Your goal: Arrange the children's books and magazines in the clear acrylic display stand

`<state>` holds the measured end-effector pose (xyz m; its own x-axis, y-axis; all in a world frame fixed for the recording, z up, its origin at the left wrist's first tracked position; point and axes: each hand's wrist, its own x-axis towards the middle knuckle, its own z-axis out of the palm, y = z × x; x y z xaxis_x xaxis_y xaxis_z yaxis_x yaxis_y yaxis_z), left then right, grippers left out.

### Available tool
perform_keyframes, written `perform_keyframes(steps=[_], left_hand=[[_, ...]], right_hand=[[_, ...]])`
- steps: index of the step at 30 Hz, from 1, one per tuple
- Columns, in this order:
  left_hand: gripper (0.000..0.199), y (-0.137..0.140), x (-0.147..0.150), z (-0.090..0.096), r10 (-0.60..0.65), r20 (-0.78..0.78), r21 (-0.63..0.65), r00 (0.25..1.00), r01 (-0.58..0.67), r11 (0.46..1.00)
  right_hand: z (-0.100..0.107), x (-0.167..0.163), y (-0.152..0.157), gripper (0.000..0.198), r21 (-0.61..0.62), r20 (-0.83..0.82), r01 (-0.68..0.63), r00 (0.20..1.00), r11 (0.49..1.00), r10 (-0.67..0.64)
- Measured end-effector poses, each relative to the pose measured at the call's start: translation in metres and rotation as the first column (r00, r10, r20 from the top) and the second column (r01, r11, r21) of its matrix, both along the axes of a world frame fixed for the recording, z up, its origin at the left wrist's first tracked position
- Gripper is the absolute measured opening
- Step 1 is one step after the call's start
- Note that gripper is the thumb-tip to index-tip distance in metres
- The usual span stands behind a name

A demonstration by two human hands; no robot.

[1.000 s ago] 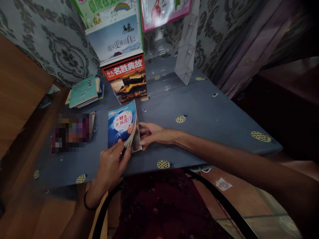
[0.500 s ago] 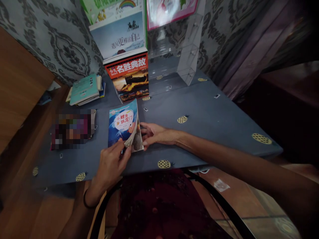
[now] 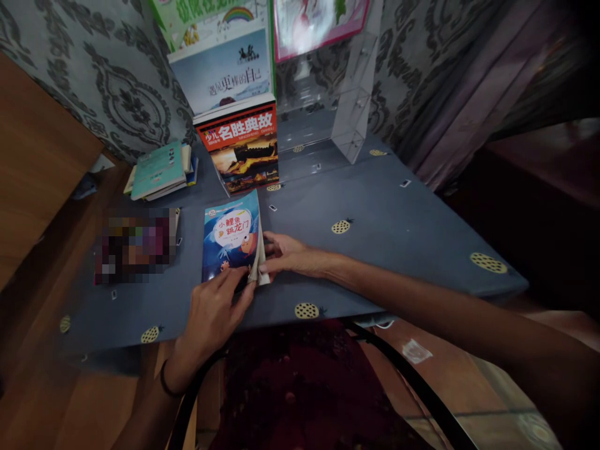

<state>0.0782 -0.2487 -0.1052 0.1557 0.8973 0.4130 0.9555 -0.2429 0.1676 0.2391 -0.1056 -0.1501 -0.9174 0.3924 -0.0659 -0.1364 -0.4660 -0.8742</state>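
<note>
From afar, I watch a blue paperback [image 3: 230,234] lying on the tabletop [image 3: 398,231].
The left hand [image 3: 213,306] pinches its lower right corner; the right hand [image 3: 295,255] curls fingers at the page edges, grip unclear. I judge it light, floppy, easily creased, best held along the spine.

The blue book [image 3: 232,234] bears 6 large red characters on white. The tablecloth [image 3: 398,215] is grey-blue (with black-spotted yellow pineapples), the wall covering [image 3: 126,87] grey with dark scrollwork.
</note>
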Motion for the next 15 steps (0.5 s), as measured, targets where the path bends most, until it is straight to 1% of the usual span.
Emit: perform_keyframes(steps=[2, 4, 8, 11, 15], left_hand=[[0.025, -0.0007, 0.0006, 0.0001, -0.005, -0.005, -0.002, 1.000, 0.005, 1.000], [0.026, -0.0013, 0.0013, -0.0004, 0.015, -0.024, 0.000, 1.000, -0.015, 1.000], [0.023, -0.0014, 0.0016, -0.0029, 0.058, -0.060, 0.040, 0.997, -0.056, 0.998], [0.024, -0.0010, -0.0013, -0.0011, 0.054, -0.008, 0.018, 0.998, -0.054, 0.998], [0.034, -0.0002, -0.0071, 0.0052, 0.050, 0.100, -0.027, 0.994, -0.048, 0.998]], right_hand=[[-0.0003, -0.0002, -0.0006, 0.065, -0.001, -0.003, 0.001, 1.000, 1.000, -0.001], [0.0000, -0.0001, -0.0011, 0.068, 0.003, -0.005, 0.004, 1.000, 1.000, -0.004], [0.0019, 0.0005, -0.0015, 0.066, 0.022, -0.001, 0.001, 1.000, 1.000, -0.001], [0.0019, 0.0011, -0.0004, 0.065, 0.021, -0.006, -0.016, 1.000, 1.000, 0.016], [-0.0018, 0.0022, 0.0024, 0.076, -0.022, -0.024, -0.044, 0.999, 0.999, 0.043]])
